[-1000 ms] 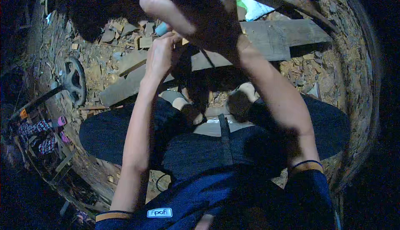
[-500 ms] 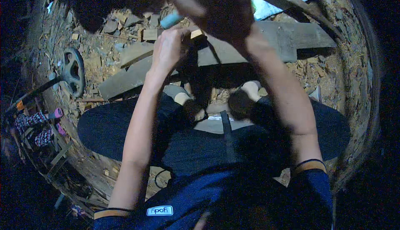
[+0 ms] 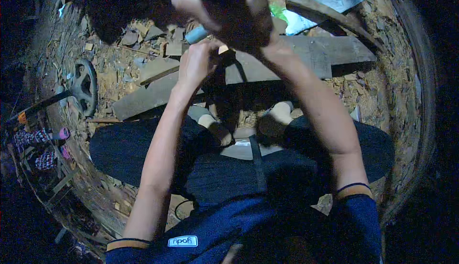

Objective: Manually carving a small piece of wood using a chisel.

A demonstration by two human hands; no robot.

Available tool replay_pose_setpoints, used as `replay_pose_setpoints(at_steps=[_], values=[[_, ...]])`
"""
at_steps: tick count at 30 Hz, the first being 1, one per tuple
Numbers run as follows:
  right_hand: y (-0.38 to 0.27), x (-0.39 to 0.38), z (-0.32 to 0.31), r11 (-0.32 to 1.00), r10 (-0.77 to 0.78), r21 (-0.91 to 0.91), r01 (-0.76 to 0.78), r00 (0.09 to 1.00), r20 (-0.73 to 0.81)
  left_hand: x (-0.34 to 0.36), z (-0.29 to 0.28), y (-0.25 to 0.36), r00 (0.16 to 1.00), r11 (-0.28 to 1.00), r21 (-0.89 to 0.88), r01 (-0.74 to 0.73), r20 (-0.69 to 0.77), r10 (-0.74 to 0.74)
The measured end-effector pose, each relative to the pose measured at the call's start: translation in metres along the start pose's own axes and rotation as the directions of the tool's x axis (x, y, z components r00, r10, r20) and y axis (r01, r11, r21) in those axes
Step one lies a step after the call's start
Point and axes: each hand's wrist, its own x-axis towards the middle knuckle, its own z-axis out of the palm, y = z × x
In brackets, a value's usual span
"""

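My left hand [image 3: 195,65] is closed above the grey wooden plank [image 3: 158,91], its fingers curled round something I cannot make out. A small pale wood end [image 3: 223,49] shows beside its fingertips. Just beyond the knuckles is a blue-grey cylinder [image 3: 196,34]; whether the hand touches it is unclear. My right hand [image 3: 234,13] is raised higher and farther forward, close to the camera. Its thumb points left, while deep shadow covers the middle and the fingers run toward the top edge. Whether it holds anything is hidden.
Wood chips and offcuts [image 3: 143,32] litter the ground. A curved board [image 3: 330,13] lies by a white-and-green printed sack [image 3: 301,20] at the far right. A dark spoked handwheel [image 3: 84,87] stands at left, near patterned pink-ended things [image 3: 45,144]. My feet [image 3: 279,113] are below the plank.
My right hand has shifted slightly left, uncovering more of the sack. My left hand has moved slightly right and nearer, still closed. The whole view has shifted a little.
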Motion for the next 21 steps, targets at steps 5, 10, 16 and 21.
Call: replay_pose_setpoints(at_steps=[5,10,16,21], values=[[-0.015,0.002,-0.008,0.885,-0.095,-0.433,0.172,0.976,0.194,-0.007,-0.001,-0.003,0.995,0.997,0.051,0.065,0.068,-0.069],[-0.008,-0.005,-0.014,0.965,-0.147,-0.22,0.145,0.989,0.01,-0.003,-0.001,-0.007,0.981,0.992,0.056,0.112,0.153,-0.119],[-0.014,-0.005,0.0,0.935,-0.171,-0.314,0.164,0.985,0.004,-0.002,0.007,-0.008,0.995,0.997,0.038,0.066,0.079,-0.069],[0.008,-0.02,-0.034,0.918,-0.153,-0.372,0.14,0.988,-0.006,-0.01,0.008,-0.012,0.995,0.997,0.042,0.064,0.068,-0.066]])
